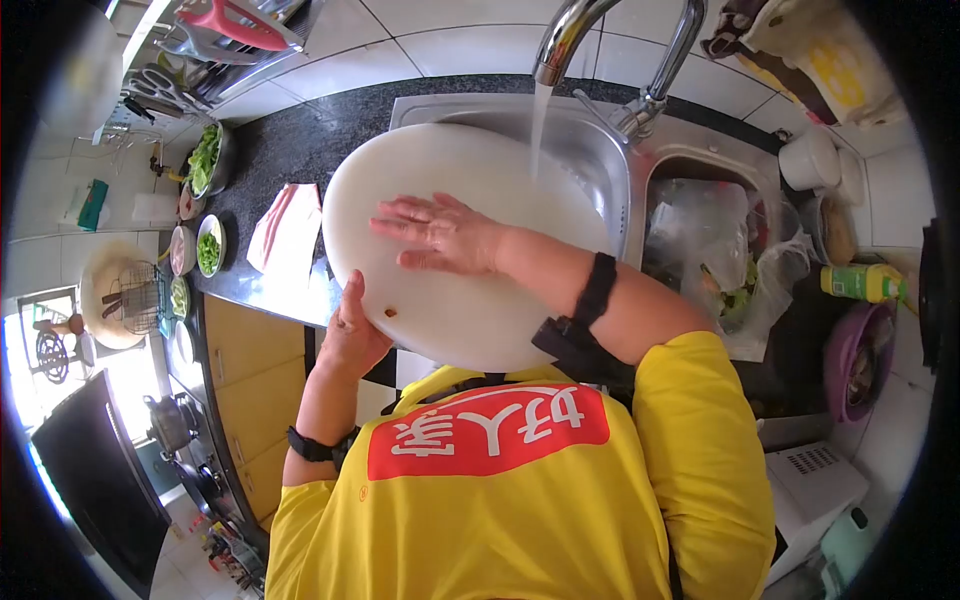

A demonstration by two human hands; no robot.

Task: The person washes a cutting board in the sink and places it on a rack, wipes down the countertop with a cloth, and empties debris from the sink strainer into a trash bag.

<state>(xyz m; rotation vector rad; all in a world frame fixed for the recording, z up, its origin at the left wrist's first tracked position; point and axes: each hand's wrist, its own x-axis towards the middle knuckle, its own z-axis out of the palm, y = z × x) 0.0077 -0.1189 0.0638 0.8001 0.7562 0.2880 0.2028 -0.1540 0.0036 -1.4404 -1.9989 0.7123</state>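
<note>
A large round white board [470,300] is held over the left sink basin [610,170], tilted, with a small brown spot near its lower left. My left hand [355,335] grips its lower left edge, thumb on the top face and the other fingers hidden beneath. Flat on the board's upper face lies my right hand [440,235], its fingers spread and pointing left. Water runs from the faucet [550,65] onto the board's upper right part.
Plastic bags with greens [735,290] fill the right basin. A pink-and-white cloth [285,230] lies on the dark counter [270,150]. Bowls of chopped greens [209,250] stand at the left. A purple basin [860,360] and a yellow-green bottle [860,283] are at the right.
</note>
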